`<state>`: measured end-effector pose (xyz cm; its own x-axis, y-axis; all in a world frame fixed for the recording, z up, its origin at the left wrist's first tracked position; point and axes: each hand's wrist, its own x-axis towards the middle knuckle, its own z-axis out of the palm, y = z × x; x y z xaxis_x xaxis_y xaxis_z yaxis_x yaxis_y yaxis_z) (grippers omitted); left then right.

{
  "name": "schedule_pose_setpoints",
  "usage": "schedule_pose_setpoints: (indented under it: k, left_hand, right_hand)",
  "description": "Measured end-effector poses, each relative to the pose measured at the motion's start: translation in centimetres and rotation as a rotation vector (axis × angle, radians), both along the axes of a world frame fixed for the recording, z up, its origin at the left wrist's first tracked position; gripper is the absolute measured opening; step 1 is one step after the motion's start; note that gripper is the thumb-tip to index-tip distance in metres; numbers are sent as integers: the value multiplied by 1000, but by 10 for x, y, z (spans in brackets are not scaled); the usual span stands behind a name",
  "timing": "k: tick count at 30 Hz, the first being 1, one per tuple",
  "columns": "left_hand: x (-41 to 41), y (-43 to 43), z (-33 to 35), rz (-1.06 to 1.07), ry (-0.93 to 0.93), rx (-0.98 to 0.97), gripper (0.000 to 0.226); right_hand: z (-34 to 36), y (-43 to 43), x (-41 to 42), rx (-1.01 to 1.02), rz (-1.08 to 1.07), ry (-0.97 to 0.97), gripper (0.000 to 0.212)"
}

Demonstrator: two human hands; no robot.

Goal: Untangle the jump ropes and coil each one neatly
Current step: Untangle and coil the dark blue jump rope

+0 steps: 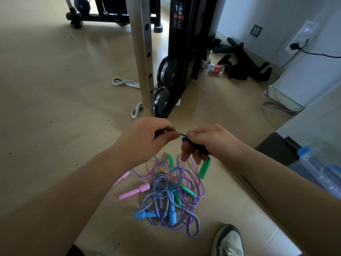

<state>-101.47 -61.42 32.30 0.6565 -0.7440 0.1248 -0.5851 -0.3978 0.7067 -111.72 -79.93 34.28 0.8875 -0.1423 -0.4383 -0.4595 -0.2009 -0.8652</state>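
A tangled heap of jump ropes (171, 196) lies on the floor below my hands: thin purple cord, a blue-and-white braided rope, pink handles (134, 191), blue handles (172, 213) and green handles (187, 190). My left hand (147, 137) pinches a thin blue cord (182, 134) stretched across to my right hand (204, 143). In my right hand is a dark coiled bundle of that cord, and a green handle (204, 168) hangs below its fingers. The cord trails down into the heap.
A steel upright (143, 52) and a black weight machine with pulleys (167, 71) stand just beyond my hands. Grey rope loops (125, 83) lie by its base. My shoe (228, 241) is at bottom right, a clear plastic box (321, 169) at right.
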Motion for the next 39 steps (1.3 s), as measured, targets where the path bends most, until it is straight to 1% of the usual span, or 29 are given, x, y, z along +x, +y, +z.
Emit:
schedule_pose_setpoints:
  k: [1, 4, 6, 7, 8, 9, 11, 12, 13, 14, 15, 16, 18, 19, 21, 24, 26, 27, 28, 29, 30, 31, 32, 33, 34, 35, 36, 38, 39]
  left_hand:
    - [-1, 0, -4, -7, -2, 58, 13]
    - [-15, -6, -19, -70, 36, 345, 22]
    - [-30, -12, -25, -181, 76, 434, 25]
    - [-39, -14, -25, -234, 87, 456, 29]
    - [-47, -17, -23, -279, 86, 461, 35]
    - [-53, -19, -20, -312, 77, 454, 40]
    - [-58, -21, -12, -342, 39, 392, 40]
    - [-56, -21, -6, -326, 36, 332, 36]
    - [-50, -20, -1, -283, 48, 244, 30]
    - [-43, -19, 2, -214, 70, 140, 23]
    - [-34, -16, 4, -134, 94, 53, 16]
    - [-25, -13, 5, -60, 103, -10, 10]
    - [-8, -6, 4, 35, 64, -67, 5]
    - [-2, -4, 2, 57, 50, -62, 5]
    - [-1, -2, -4, 51, 81, 44, 12]
    - [-21, -11, -13, -34, 144, 299, 25]
    - [-38, -17, -17, -142, 116, 386, 24]
    - [-47, -20, -18, -206, 103, 426, 26]
    - [-54, -21, -17, -262, 87, 460, 33]
    - [-60, -22, -16, -298, 69, 465, 39]
    - [-62, -23, -14, -307, 57, 442, 41]
    - [-62, -23, -11, -299, 48, 397, 38]
    - [-58, -22, -7, -276, 44, 340, 33]
    - [-52, -22, -3, -235, 46, 270, 26]
    - [-44, -20, 1, -177, 51, 191, 21]
    - [-35, -16, 5, -108, 63, 106, 16]
    - [-26, -12, 7, -41, 81, 27, 12]
    - [-14, -5, 8, 37, 104, -66, 9]
    - [-11, -3, 7, 48, 93, -65, 10]
  right_hand:
    - [2, 2, 0, 105, -46, -4, 37]
    - [4, 9, 0, 362, -204, -10, 33]
    - [1, 9, 1, 458, -306, -35, 33]
    - [-2, 9, 2, 458, -352, -62, 31]
    - [-4, 8, 3, 393, -383, -95, 29]
    - [-8, 5, 3, 226, -377, -121, 28]
    - [-13, 0, 0, -309, -219, -139, 30]
    - [-15, -2, -1, -515, -94, -137, 33]
    - [-17, -3, -1, -627, 6, -121, 35]
    - [-18, -4, -1, -634, 58, -97, 36]
    - [-16, -5, -2, -554, 64, -69, 37]
    - [-15, -5, -1, -415, 38, -41, 36]
    - [-9, -5, -1, -119, -26, -6, 37]
    - [-6, -5, -2, -9, -48, 2, 38]
    - [1, -4, -2, 196, -89, 20, 39]
    - [7, 2, 0, 500, -188, 29, 41]
    - [4, 3, 4, 613, -263, -24, 41]
    - [1, 2, 5, 618, -309, -54, 40]
    - [-3, 1, 6, 533, -356, -84, 39]
    - [-7, -2, 5, 349, -374, -109, 37]
    - [-9, -4, 3, 94, -347, -115, 35]
    - [-11, -6, 0, -160, -275, -108, 35]
    - [-10, -7, -3, -349, -175, -105, 35]
    - [-9, -8, -5, -469, -77, -103, 35]
    - [-9, -10, -6, -528, -1, -98, 35]
    - [-8, -10, -7, -535, 42, -90, 34]
    - [-7, -10, -6, -481, 54, -78, 32]
    - [-4, -8, -6, -244, 49, -64, 32]
    - [-2, -7, -6, -124, 46, -55, 33]
